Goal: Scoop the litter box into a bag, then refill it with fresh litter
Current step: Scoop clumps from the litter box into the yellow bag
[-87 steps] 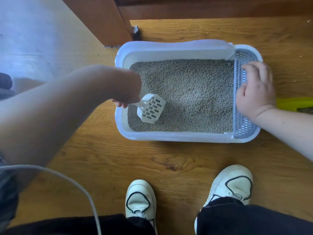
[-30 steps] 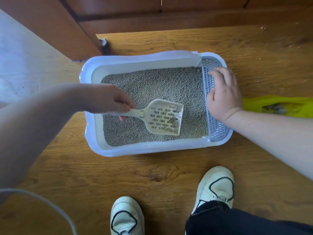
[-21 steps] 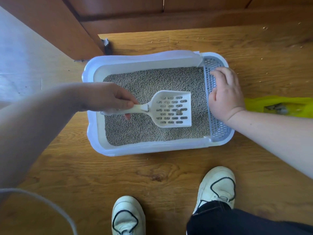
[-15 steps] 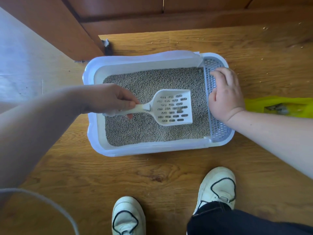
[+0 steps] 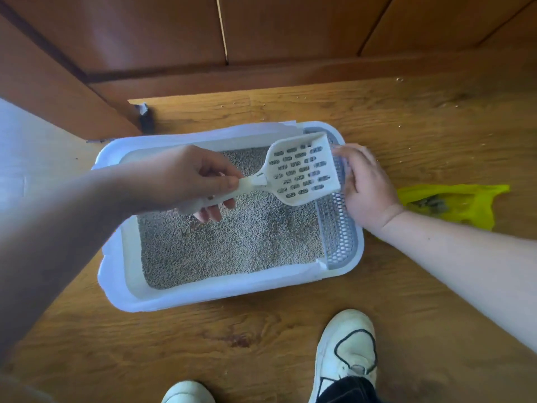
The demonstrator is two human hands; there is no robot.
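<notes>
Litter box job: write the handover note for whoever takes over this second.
Left hand: grips the scoop by its handle, raised over the right end of the litter box; the scoop looks empty.
Right hand: open, resting on the box's grated ledge.
Yellow bag: on the floor right of the box, with grey clumps inside.
Done: some waste seems bagged.
Left: sift the litter for more clumps, empty them into the bag, then refill. No fresh litter is in view.
</notes>
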